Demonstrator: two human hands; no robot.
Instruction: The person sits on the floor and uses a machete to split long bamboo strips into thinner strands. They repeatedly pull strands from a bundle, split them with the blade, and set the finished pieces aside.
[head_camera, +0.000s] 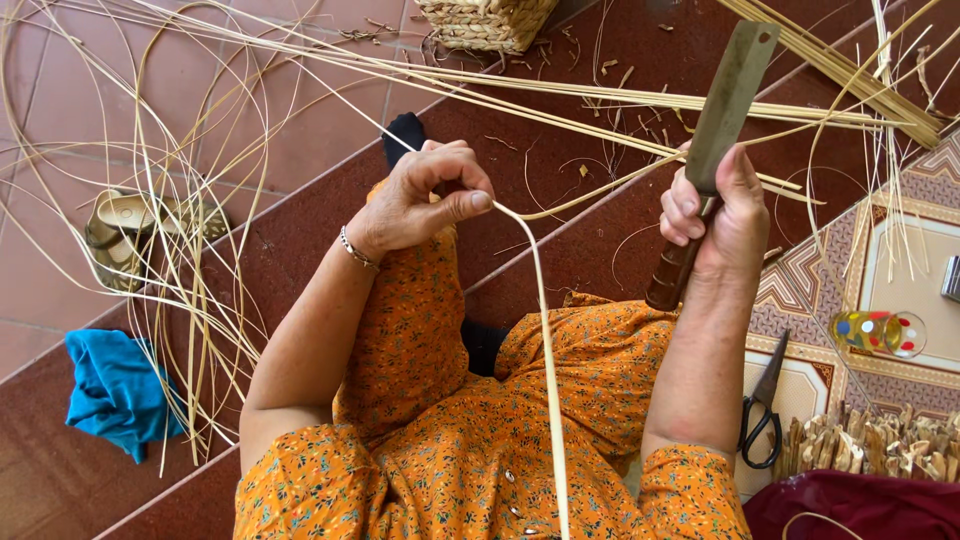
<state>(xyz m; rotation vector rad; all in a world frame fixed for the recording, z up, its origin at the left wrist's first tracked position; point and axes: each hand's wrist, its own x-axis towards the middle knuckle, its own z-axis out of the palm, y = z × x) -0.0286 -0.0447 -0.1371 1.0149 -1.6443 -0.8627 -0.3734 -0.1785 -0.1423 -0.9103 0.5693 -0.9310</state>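
Observation:
My left hand pinches a long pale cane strip that runs from my fingertips down over my lap in orange flowered cloth. A second thin strand leads from the same pinch up and left across the floor. My right hand grips the brown wooden handle of a broad flat-bladed knife, blade pointing up and away. The two hands are apart, with the knife to the right of the strip. A thin cane strand passes by the knife blade near my right hand.
Many loose cane strips fan over the red tiled steps. A woven basket stands at the top. Sandals and a blue cloth lie at left. At right are black scissors, a patterned glass and cut cane pieces.

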